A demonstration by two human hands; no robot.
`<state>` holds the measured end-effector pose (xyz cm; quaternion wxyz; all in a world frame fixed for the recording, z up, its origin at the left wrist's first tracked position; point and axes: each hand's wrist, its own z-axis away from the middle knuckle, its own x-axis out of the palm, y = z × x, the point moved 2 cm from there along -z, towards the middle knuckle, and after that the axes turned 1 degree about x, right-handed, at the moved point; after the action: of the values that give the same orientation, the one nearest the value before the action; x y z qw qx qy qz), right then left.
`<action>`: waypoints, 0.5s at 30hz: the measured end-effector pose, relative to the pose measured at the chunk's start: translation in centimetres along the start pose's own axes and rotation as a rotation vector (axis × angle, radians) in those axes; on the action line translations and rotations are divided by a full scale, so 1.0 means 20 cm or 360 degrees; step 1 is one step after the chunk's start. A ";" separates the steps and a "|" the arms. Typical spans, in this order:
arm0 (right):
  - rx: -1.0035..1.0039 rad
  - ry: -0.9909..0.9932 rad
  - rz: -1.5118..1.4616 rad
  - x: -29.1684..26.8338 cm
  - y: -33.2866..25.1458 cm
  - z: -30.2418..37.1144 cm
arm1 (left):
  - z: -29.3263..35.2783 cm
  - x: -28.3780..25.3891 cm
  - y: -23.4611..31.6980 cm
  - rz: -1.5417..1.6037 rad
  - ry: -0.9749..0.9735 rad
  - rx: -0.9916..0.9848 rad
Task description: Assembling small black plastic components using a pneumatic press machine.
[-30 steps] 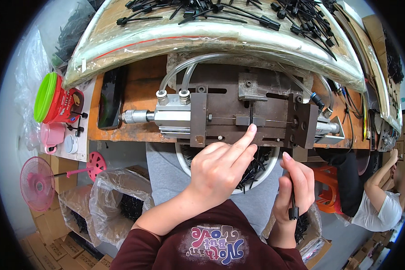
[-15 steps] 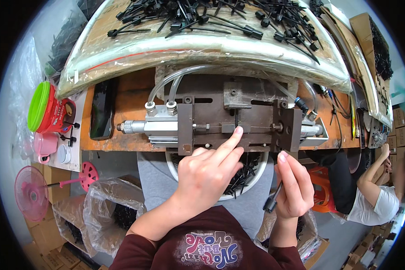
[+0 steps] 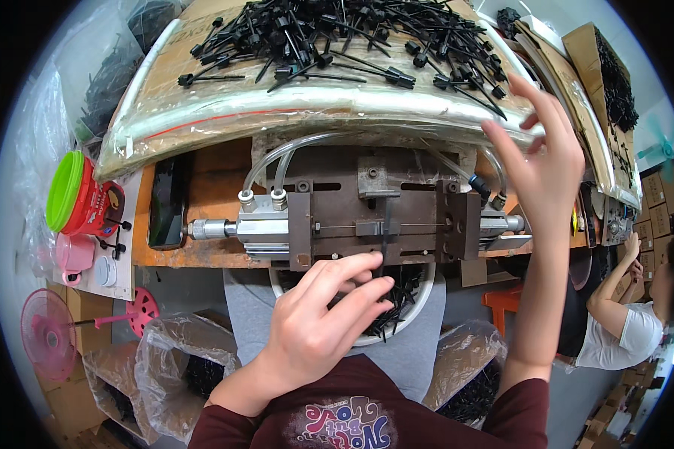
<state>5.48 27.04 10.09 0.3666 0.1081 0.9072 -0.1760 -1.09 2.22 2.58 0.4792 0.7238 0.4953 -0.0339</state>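
My left hand [image 3: 318,318] is in front of the brown metal fixture [image 3: 344,202], its fingers curved and apart. By its index fingertip is a thin black stick [image 3: 386,243], smeared by motion and upright across the small centre block [image 3: 369,227]. Whether the fingertip touches it I cannot tell. My right hand [image 3: 550,146] is raised at the far right, thumb and index finger apart, with nothing between them. It hovers by the right end of a pile of black plastic stemmed parts [image 3: 299,41] on the plastic-wrapped cardboard board [image 3: 225,123].
Silver air cylinders [image 3: 263,228] with clear hoses [image 3: 307,138] flank the fixture. A white basin [image 3: 424,310] of black parts sits below, over my lap. Left are a phone [image 3: 169,206], a red bucket [image 3: 97,206] and a pink fan [image 3: 49,322]. At right sits another person [image 3: 625,333].
My right hand has moved up and away toward the pile and no longer holds the black stemmed part. My left hand has drawn back from the centre block; the stick there has shifted nearer me.
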 end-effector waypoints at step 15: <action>0.0036 -0.0894 0.0415 0.26 0.23 -0.50 | -0.01 0.16 -0.09 -0.0575 -0.0157 0.0192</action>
<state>-2.93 35.57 11.99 0.6212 0.1749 0.7468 -0.1606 -0.88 4.60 -0.27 0.4447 0.6480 0.5902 -0.1845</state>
